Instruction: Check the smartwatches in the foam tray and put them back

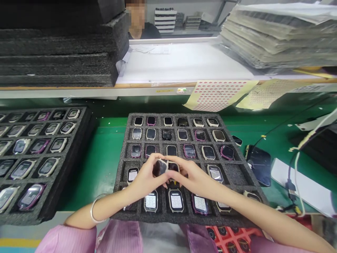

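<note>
Over the middle of a black foam tray (238, 174), my two hands meet with thumbs and fingertips close together. Pinched in my left hand (146, 177) is a light-framed smartwatch case (160, 168) with a dark screen. Another dark-screened smartwatch (173, 166) sits in the fingers of my right hand (191, 173), right beside the first; my fingers cover part of both. Strapless watches fill most of the tray's compartments around my hands, some with purple frames. Below my hands, a watch (176, 200) shows a lit white screen.
A second foam tray of watches (59, 167) stands at the left. Foam sheets (58, 66) and plastic-wrapped trays (279, 38) are stacked on the shelf. A phone (259, 165) and cables (291, 168) lie at the right. A red tray (231, 240) is near my lap; a person (143, 28) sits opposite.
</note>
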`<state>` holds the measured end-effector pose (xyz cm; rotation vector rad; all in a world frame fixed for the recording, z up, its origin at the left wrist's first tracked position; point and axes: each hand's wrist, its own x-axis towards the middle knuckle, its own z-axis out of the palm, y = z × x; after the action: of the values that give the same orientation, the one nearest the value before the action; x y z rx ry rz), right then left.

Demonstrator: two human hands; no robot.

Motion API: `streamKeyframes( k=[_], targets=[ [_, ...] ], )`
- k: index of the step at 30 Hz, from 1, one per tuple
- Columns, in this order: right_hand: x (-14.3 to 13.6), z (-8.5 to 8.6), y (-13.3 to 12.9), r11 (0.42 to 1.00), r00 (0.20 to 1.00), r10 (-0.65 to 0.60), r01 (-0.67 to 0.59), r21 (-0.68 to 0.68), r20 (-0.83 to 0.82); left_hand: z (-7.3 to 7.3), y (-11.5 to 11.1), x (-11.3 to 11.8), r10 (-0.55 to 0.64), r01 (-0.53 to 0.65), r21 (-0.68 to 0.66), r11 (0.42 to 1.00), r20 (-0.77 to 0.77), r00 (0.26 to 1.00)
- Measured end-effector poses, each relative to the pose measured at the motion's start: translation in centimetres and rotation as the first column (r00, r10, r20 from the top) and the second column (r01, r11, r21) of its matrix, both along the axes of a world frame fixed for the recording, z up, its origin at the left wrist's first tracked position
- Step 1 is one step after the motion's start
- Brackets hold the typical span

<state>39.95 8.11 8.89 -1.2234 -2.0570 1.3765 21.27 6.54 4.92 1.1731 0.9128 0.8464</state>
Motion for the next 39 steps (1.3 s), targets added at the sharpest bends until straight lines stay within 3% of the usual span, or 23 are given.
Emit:
streamKeyframes(
  k=[4, 9, 12, 15, 17, 19, 23, 26, 31, 36, 39],
  targets=[
    [1.4, 1.1, -0.2, 0.964, 0.977, 0.193, -0.206, -0.168, -0.088, 0.5, 0.3, -0.1, 0.011, -0.01, -0.026, 1.0, 0.051, 0.999],
    [1.5, 0.4, 0.1, 0.939, 0.963, 0.09, -0.167, -0.301, -0.253, 0.3, 0.1, -0.1, -0.007, 0.007, 0.007, 1.0, 0.015, 1.0],
    [0.9, -0.6, 0.4, 0.977, 0.965, -0.034, -0.023, -0.212, -0.26, -0.1, 0.0, -0.1, -0.005, 0.005, 0.013, 1.0, -0.011, 1.0],
    [0.6, -1.0, 0.6, 0.995, 0.982, -0.096, 0.101, 0.02, -0.164, -0.3, 0.0, -0.1, 0.01, -0.009, 0.037, 0.999, -0.02, 1.0],
    [0.5, -0.9, 0.5, 0.977, 0.989, -0.109, 0.125, 0.171, -0.098, -0.3, 0.0, -0.2, 0.008, -0.005, 0.075, 0.997, -0.036, 0.999],
    [0.5, -0.7, 0.5, 0.973, 0.991, -0.095, 0.113, 0.203, -0.098, -0.2, 0.0, -0.2, 0.007, -0.005, 0.088, 0.996, -0.021, 1.0],
    [0.5, -0.5, 0.6, 0.998, 0.957, -0.061, 0.065, 0.006, -0.282, 0.3, 0.0, -0.2, -0.011, 0.009, 0.026, 1.0, 0.073, 0.997],
    [0.7, -0.6, 0.8, 0.987, 0.919, -0.071, 0.009, -0.158, -0.388, 0.7, 0.1, -0.3, -0.005, 0.005, 0.004, 1.0, 0.062, 0.998],
    [0.9, -1.0, 1.0, 0.901, 0.846, -0.216, -0.02, -0.433, -0.488, 0.9, 0.0, -0.4, 0.013, -0.013, 0.015, 1.0, 0.033, 0.999],
    [0.9, -1.4, 1.1, 0.813, 0.791, -0.251, -0.141, -0.565, -0.558, 0.7, -0.1, -0.5, 0.009, -0.009, 0.017, 1.0, -0.021, 1.0],
    [1.0, -1.6, 1.2, 0.791, 0.769, -0.275, -0.161, -0.591, -0.577, 0.6, 0.0, -0.6, 0.005, -0.002, 0.035, 0.999, -0.08, 0.997]
  ],
)
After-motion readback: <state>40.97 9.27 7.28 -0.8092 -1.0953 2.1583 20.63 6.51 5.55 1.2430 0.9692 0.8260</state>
